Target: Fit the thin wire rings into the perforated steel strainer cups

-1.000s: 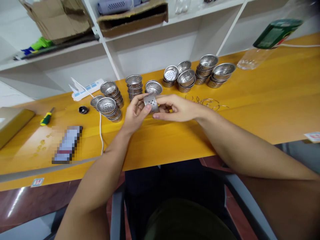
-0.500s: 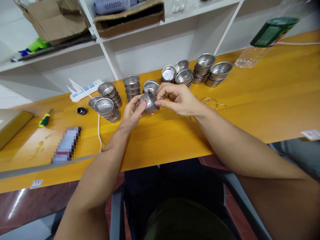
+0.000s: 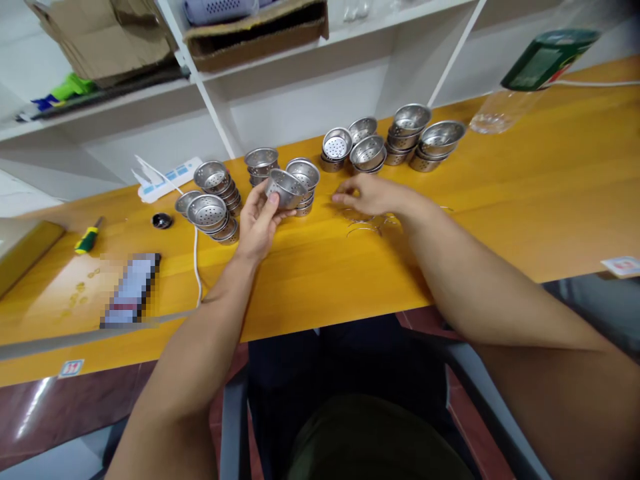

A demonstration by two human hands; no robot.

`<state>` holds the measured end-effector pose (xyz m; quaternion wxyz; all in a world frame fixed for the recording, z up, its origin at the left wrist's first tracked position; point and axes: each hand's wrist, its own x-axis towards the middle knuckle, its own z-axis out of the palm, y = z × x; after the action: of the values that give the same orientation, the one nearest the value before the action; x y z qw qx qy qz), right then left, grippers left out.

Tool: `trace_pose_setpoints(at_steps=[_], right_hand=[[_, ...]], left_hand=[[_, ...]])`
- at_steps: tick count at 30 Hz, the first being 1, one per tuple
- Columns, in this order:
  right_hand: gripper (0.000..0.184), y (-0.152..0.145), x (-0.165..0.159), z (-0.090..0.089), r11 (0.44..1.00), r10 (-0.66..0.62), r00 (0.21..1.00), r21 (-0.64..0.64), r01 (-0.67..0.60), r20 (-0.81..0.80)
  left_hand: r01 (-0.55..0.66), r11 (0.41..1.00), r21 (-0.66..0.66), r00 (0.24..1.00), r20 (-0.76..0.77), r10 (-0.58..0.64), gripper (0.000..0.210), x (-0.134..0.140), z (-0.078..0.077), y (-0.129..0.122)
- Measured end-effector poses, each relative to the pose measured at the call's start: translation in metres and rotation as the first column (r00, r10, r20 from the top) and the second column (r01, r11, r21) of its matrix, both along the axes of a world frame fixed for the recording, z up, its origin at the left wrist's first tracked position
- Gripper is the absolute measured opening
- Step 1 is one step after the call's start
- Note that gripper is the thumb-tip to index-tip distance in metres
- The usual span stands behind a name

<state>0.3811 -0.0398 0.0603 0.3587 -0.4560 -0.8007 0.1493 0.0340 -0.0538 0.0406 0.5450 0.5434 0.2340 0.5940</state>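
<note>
A perforated metal filter basket (image 3: pixel 286 189) is tilted in my left hand (image 3: pixel 259 223), its thumb on the outer wall and fingers beneath. My right hand (image 3: pixel 373 195) is apart from it, above the table to the right. Its fingers are curled with thumb and forefinger close together; whether anything is between them is hidden. Thin wire rings (image 3: pixel 364 232) lie on the table just below that hand. Behind the held basket stand a stack of filter baskets (image 3: pixel 303 175) and another stack (image 3: pixel 261 159), partly covered by my left hand and the basket.
More stacked baskets stand at left (image 3: pixel 208 212) and along the back right (image 3: pixel 411 121). A plastic bottle (image 3: pixel 543 63), a power strip (image 3: pixel 173 181), a black cap (image 3: pixel 162 221), a screwdriver (image 3: pixel 89 239) and a phone (image 3: pixel 131 290) are on the table. A white cable (image 3: pixel 199 273) crosses the front edge.
My right hand has left the basket and moved right, over the wire rings. My left hand has shifted the basket slightly up and left, turning its opening upward.
</note>
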Motion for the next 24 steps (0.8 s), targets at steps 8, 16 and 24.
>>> trace_pose_setpoints(at_steps=[8, 16, 24], right_hand=[[0.057, -0.050, -0.060, 0.047, 0.933, 0.318, 0.935, 0.225, -0.280, -0.156], [0.047, -0.007, -0.069, 0.032, 0.955, -0.046, 0.999, 0.293, 0.041, 0.010], [0.060, -0.004, -0.064, 0.058, 0.963, -0.152, 0.979, 0.245, 0.115, 0.138]], left_hand=[[0.057, 0.991, 0.119, 0.996, -0.072, -0.049, 0.073, 0.005, -0.016, 0.007], [-0.142, 0.971, 0.194, 0.956, -0.226, 0.185, 0.081, 0.002, -0.026, 0.013], [-0.157, 0.984, 0.085, 0.918, -0.354, 0.178, 0.061, 0.010, -0.033, 0.009]])
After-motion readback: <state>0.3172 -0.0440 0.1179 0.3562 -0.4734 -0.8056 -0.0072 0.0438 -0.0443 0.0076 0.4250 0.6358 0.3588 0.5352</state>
